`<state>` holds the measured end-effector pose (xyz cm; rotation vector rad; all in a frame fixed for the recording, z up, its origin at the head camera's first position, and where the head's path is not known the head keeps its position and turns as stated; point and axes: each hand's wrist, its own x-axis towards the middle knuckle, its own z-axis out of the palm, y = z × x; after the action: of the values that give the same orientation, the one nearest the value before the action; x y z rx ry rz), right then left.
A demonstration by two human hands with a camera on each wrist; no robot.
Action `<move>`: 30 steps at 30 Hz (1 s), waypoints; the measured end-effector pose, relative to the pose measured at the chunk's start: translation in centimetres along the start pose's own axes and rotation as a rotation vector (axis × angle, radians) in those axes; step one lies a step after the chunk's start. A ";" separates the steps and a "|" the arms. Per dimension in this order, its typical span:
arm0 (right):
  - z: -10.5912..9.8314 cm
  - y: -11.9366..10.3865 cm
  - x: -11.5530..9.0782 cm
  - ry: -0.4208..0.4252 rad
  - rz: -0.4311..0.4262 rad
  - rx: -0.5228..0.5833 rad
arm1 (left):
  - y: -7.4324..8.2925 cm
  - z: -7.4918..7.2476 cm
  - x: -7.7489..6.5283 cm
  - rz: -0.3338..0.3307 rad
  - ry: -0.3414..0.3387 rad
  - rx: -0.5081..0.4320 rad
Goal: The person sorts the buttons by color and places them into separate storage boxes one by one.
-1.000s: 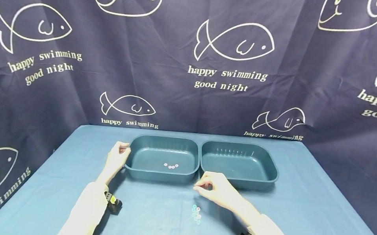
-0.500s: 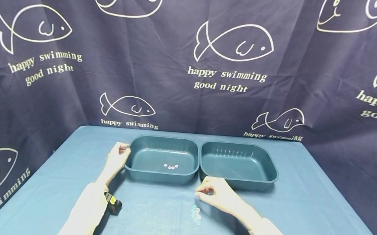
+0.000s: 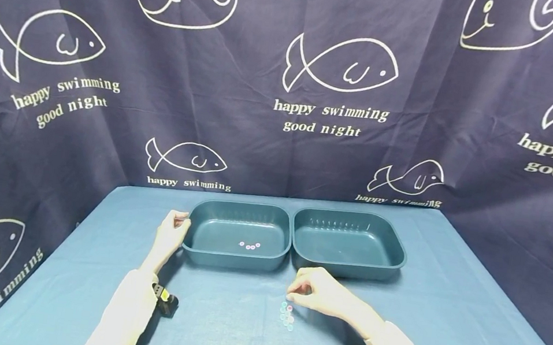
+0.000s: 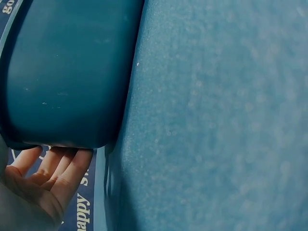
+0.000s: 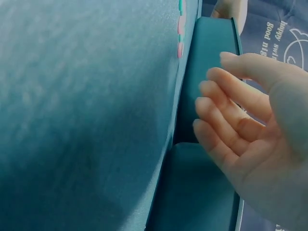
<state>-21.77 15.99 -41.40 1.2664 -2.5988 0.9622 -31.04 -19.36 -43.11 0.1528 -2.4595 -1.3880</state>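
Note:
My left hand (image 3: 170,234) is at the left end of the left teal bin (image 3: 235,261). In the left wrist view its fingertips (image 4: 83,156) touch the bin's end wall, fingers fairly straight. Just behind a small cluster of tiny ring-shaped pieces (image 3: 286,317), pale teal and pink, my right hand (image 3: 323,292) hovers low over the table. Its fingers are loosely bent, with thumb and forefinger close together, and nothing shows between them in the right wrist view. Several small pink rings (image 3: 249,246) lie on the left bin's floor.
A second teal bin (image 3: 348,253) stands against the right side of the left one. Both sit near the back edge of the blue cloth-covered table (image 3: 215,322). A dark curtain with white fish drawings (image 3: 343,65) hangs behind and at the sides.
My right hand has moved from the front of the bins toward me, down to the ring cluster. My left hand has stayed at the left bin's end.

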 end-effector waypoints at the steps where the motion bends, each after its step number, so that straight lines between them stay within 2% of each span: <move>1: 0.0 0.0 0.0 -0.013 -0.002 0.005 | 0.0 0.0 0.0 -0.001 0.001 0.004; 8: 0.1 0.2 -0.3 -0.078 -0.004 0.004 | 0.0 0.0 -0.1 -0.003 0.003 -0.005; 18: 0.2 0.0 -0.3 -0.116 -0.006 0.024 | 0.2 -0.1 -0.1 -0.001 -0.005 -0.022; 25: 0.3 -0.2 -0.3 -0.128 -0.025 -0.036 | 0.1 -0.1 -0.1 0.002 -0.009 -0.028; 30: 0.3 -0.5 -0.1 -0.147 0.007 -0.100 | 0.0 -0.1 -0.1 0.003 -0.009 -0.026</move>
<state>-21.30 15.62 -41.45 1.3519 -2.7236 0.7563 -30.94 -19.42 -43.06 0.1378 -2.4466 -1.4224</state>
